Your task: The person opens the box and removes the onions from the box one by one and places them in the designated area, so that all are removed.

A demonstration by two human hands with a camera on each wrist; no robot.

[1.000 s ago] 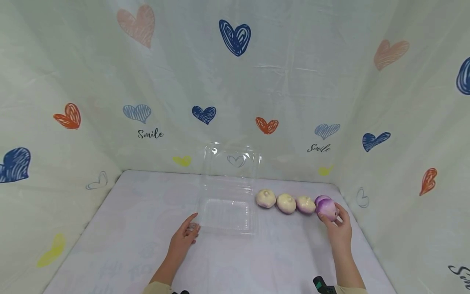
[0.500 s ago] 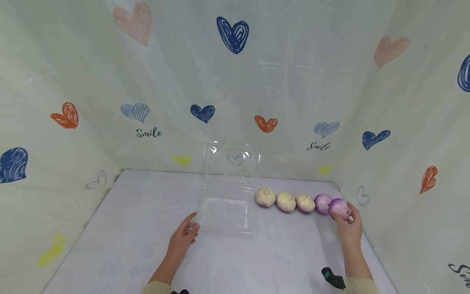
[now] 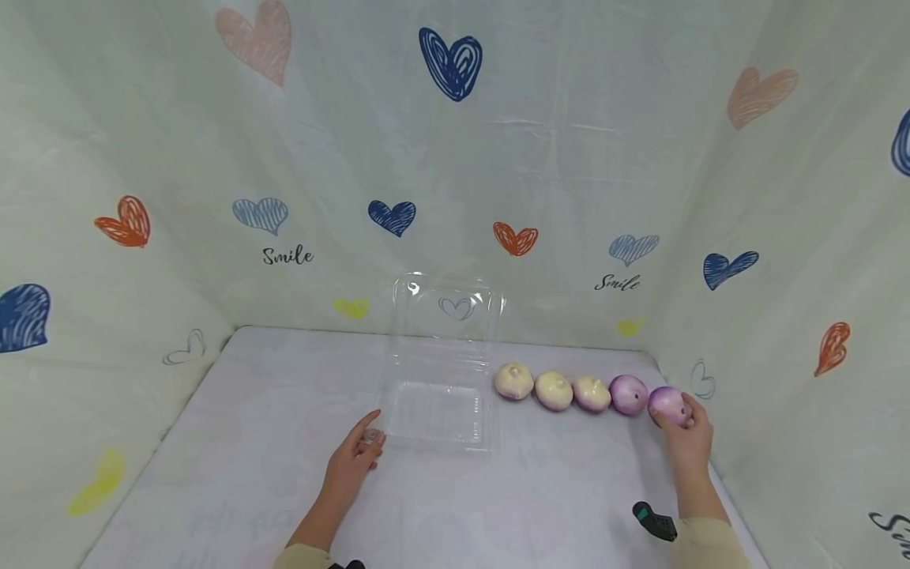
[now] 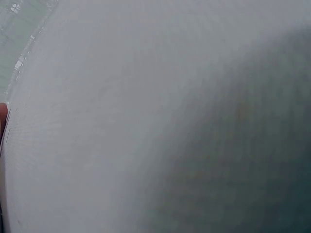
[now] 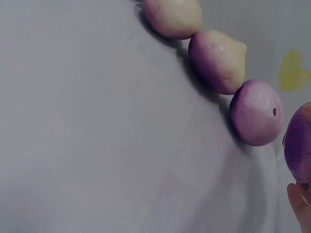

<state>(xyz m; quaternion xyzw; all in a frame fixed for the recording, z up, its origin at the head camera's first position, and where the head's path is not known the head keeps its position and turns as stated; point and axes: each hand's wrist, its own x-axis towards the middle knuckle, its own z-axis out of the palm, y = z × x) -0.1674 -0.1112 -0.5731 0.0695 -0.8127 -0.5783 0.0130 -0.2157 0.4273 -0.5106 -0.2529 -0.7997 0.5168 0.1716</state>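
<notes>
In the head view, my right hand (image 3: 691,435) grips a purple onion (image 3: 668,405) at the right end of a row of onions. Beside it lies another purple onion (image 3: 629,394). Further left come several cream-topped ones, including a cream-topped onion (image 3: 553,392) with a purple base. The right wrist view shows the gripped onion (image 5: 299,145) at its right edge, partly cut off. My left hand (image 3: 350,461) touches the left edge of a clear plastic container (image 3: 441,449) with its lid raised. In the left wrist view only a fingertip (image 4: 3,116) shows at the container's edge.
A white-covered table (image 3: 455,514) bears everything. Behind and on both sides hangs a pale curtain (image 3: 569,158) printed with hearts and the word Smile. The container's raised lid (image 3: 448,312) stands near the back edge. A black device (image 3: 654,521) sits at my right wrist.
My right hand has moved right with its purple onion, from overlapping the neighbouring onion to slightly apart from it. The left hand and the container stay in place.
</notes>
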